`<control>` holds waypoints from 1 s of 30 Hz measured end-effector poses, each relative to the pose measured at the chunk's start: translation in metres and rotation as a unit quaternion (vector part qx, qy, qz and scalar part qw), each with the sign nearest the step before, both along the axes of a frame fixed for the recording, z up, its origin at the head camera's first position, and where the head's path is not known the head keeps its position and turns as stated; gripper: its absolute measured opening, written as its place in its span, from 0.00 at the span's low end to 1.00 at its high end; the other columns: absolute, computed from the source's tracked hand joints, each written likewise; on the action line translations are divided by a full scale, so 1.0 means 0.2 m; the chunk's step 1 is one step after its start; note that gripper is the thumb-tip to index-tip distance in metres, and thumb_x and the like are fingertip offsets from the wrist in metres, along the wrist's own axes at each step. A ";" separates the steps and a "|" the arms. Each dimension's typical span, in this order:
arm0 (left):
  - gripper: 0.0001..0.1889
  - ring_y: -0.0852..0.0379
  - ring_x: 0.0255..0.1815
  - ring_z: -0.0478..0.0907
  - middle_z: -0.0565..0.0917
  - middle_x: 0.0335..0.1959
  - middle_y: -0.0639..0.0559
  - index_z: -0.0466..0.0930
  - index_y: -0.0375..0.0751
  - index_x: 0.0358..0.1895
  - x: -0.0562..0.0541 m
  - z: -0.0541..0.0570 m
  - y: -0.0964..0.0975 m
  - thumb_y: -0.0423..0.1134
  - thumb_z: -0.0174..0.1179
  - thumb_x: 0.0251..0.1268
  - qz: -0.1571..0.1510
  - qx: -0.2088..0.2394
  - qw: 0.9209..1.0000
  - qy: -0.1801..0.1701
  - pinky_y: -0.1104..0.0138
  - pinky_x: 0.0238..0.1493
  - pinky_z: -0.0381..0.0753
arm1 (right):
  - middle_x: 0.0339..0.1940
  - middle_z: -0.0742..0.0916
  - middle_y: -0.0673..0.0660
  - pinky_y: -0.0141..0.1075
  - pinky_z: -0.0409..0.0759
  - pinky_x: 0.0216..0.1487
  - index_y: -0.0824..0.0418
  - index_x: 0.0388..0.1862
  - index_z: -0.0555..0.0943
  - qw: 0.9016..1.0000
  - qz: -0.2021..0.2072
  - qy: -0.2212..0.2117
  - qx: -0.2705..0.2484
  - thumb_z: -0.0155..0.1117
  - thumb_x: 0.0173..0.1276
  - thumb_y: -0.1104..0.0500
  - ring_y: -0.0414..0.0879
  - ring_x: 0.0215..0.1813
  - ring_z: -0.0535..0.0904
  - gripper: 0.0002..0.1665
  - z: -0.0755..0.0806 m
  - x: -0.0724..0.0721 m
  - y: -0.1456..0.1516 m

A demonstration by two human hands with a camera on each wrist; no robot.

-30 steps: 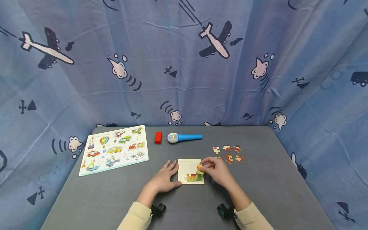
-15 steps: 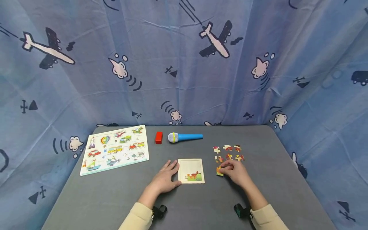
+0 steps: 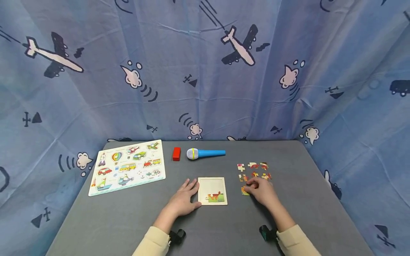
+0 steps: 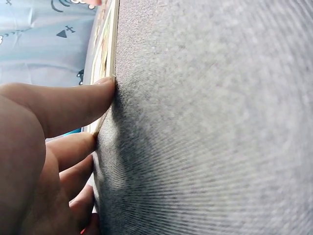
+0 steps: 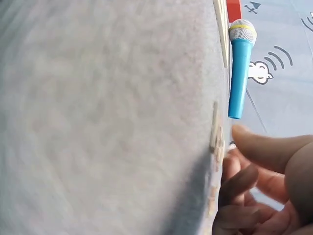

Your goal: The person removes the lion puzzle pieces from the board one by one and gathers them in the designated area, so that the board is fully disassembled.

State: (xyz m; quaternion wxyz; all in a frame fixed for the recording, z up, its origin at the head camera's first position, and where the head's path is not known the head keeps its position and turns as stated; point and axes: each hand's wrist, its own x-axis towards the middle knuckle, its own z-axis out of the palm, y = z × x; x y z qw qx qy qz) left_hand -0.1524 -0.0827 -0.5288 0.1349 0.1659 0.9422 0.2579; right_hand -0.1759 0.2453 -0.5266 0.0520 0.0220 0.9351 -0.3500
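Observation:
In the head view my left hand [image 3: 182, 200], fingers spread, rests on the table at the left side of a small wooden puzzle tray [image 3: 209, 185]. Its thumb and index fingertip touch the tray's edge in the left wrist view. Joined orange-and-green puzzle pieces [image 3: 215, 197] fill the tray's lower right. My right hand [image 3: 264, 192] hovers over a yellow-orange jigsaw piece [image 3: 245, 191], partly hiding it. In the right wrist view that piece lies on the table, apart from the loosely bent fingers and the thumb [image 5: 259, 147].
Several loose jigsaw pieces [image 3: 253, 165] lie in rows beyond my right hand. A blue toy microphone [image 3: 211, 153] and a red block [image 3: 176, 154] lie at the back. The vehicle picture board [image 3: 128, 170] is at the left. A printed curtain [image 3: 205, 71] hangs behind.
My right hand has carried the yellow-orange piece from the tray's right side to the table below the loose pieces and let go of it. The left hand stays at the tray.

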 end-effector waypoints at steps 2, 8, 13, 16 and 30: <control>0.40 0.41 0.83 0.50 0.60 0.81 0.47 0.64 0.42 0.77 0.00 0.00 0.00 0.50 0.68 0.65 0.001 0.002 1.000 0.000 0.44 0.75 0.62 | 0.28 0.84 0.49 0.37 0.72 0.34 0.61 0.45 0.86 1.000 -0.001 0.006 0.002 0.73 0.65 0.54 0.43 0.30 0.75 0.14 0.02 0.00 -0.01; 0.40 0.40 0.83 0.50 0.60 0.81 0.46 0.64 0.41 0.77 0.00 0.01 -0.01 0.50 0.67 0.65 -0.003 0.000 1.000 0.004 0.44 0.75 0.61 | 0.30 0.85 0.51 0.36 0.75 0.29 0.60 0.46 0.87 0.999 0.016 0.028 -0.027 0.72 0.67 0.54 0.42 0.30 0.76 0.13 0.11 0.02 -0.07; 0.40 0.39 0.82 0.50 0.60 0.80 0.46 0.64 0.41 0.77 0.00 0.01 0.00 0.49 0.67 0.65 -0.005 0.000 1.000 0.005 0.44 0.75 0.61 | 0.30 0.86 0.50 0.34 0.76 0.30 0.59 0.44 0.87 0.997 0.034 0.043 -0.052 0.73 0.66 0.55 0.42 0.30 0.77 0.11 0.18 0.05 -0.15; 0.40 0.39 0.82 0.50 0.61 0.80 0.45 0.64 0.41 0.77 -0.01 0.01 0.00 0.49 0.67 0.65 -0.004 0.001 1.000 0.004 0.43 0.75 0.61 | 0.29 0.85 0.49 0.33 0.75 0.31 0.60 0.43 0.87 0.996 0.044 0.044 -0.068 0.73 0.65 0.57 0.42 0.29 0.76 0.11 0.20 0.06 -0.20; 0.40 0.41 0.83 0.51 0.61 0.80 0.48 0.65 0.43 0.77 0.00 0.00 0.00 0.51 0.69 0.63 0.011 -0.005 1.000 -0.001 0.42 0.74 0.63 | 0.25 0.84 0.48 0.30 0.70 0.24 0.60 0.39 0.87 0.990 0.094 0.030 -0.101 0.74 0.64 0.61 0.40 0.24 0.72 0.07 0.15 0.09 -0.48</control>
